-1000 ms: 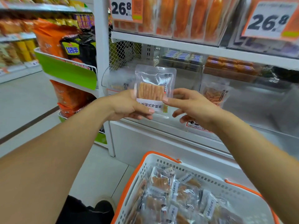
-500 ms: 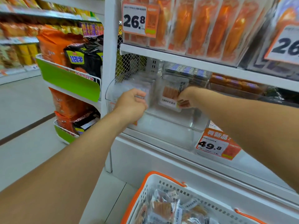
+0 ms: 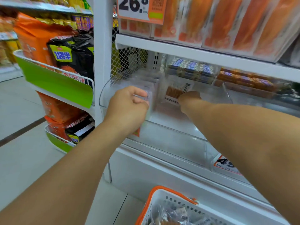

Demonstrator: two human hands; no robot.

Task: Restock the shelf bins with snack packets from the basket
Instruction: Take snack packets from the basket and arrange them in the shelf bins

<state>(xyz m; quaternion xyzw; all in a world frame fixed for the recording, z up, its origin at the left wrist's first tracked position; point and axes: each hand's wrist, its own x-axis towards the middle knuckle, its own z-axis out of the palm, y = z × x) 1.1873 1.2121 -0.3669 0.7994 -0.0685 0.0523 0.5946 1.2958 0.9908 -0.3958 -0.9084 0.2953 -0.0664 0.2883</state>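
A: Landmark is the clear bin (image 3: 170, 127) on the lower shelf. Where is the snack packet (image 3: 177, 91)?

B: Inside the bin, upright, toward its back, label facing out. The right hand (image 3: 189, 99) reaches over the bin's front wall and pinches the packet at its lower right edge; fingers curled onto it.

A: The left hand (image 3: 128, 108)?

B: At the bin's left end, fingers curled round a bunch of clear packets (image 3: 148, 96) that stand there. How many it holds cannot be told; they are blurred.

A: The basket (image 3: 162, 202)?

B: Below the bin, at the bottom edge of view. White with an orange rim, with more packets inside.

A: Anything else?

B: Price tag (image 3: 139, 8) reading 26.8 above the bin, beside long orange packs (image 3: 227, 21). Another orange tag (image 3: 224, 164) at the bin's lower right, partly hidden by the right forearm. Left of the bin, green-fronted racks (image 3: 53, 82) hold orange and black bags.
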